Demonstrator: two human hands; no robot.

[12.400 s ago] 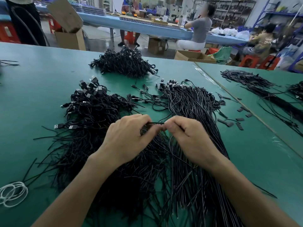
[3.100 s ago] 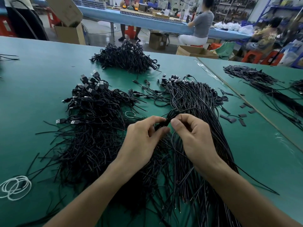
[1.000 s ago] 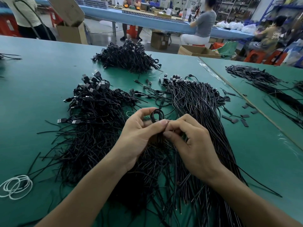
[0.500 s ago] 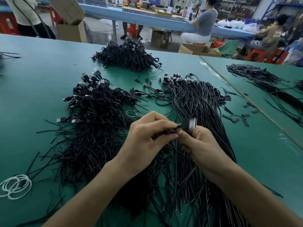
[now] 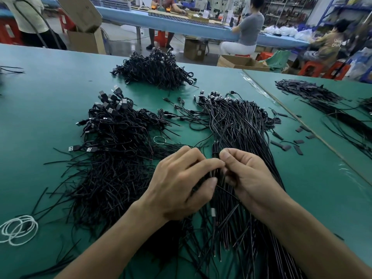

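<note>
Cardboard box (image 5: pixel 241 62) beyond the green table (image 5: pixel 40 93) is seen open; contents cannot be told. Fingers of L hand (image 5: pixel 179 186) and R hand (image 5: pixel 249 178) are curled, tips nearly met. A thin black cable (image 5: pixel 214 153) is pinched betw. both hands, directly over the cable bundle (image 5: pixel 239 125), approx. front-centre of table.

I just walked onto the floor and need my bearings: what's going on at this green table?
A person is working through thin black cables on a green table. The left hand and right hand meet over the nearest pile, both pinching a few strands. A heap of black USB-plug cables lies to the left, a long black bundle stretches ahead on the right, and white cord loops lie far left.
</note>
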